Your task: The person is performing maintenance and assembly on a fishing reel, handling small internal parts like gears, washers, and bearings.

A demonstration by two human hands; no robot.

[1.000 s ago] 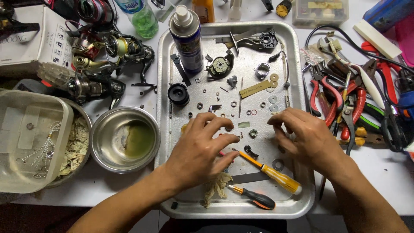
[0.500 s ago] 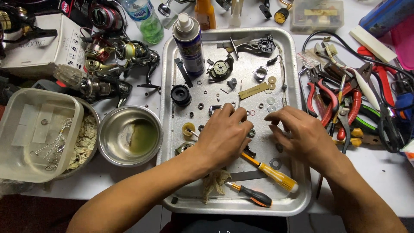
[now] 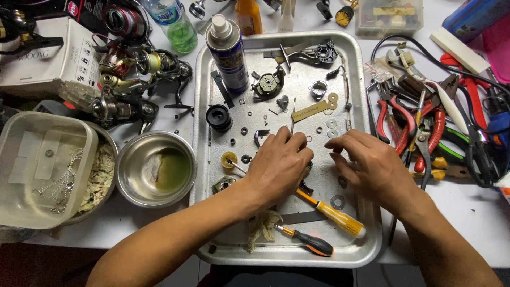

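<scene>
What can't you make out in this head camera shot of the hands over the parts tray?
- Head view: whatever lies under the left hand; the hand covers it and its fingertips.
- Whether the right hand grips anything: its curled fingers hide this.
- Small washers on the metal tray: too small to tell apart.
- Pliers: overlapping in a tangle.

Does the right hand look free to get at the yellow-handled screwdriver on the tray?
Probably yes: the yellow-handled screwdriver lies uncovered on the tray just below the right hand; only its tip runs under the left hand.
</scene>
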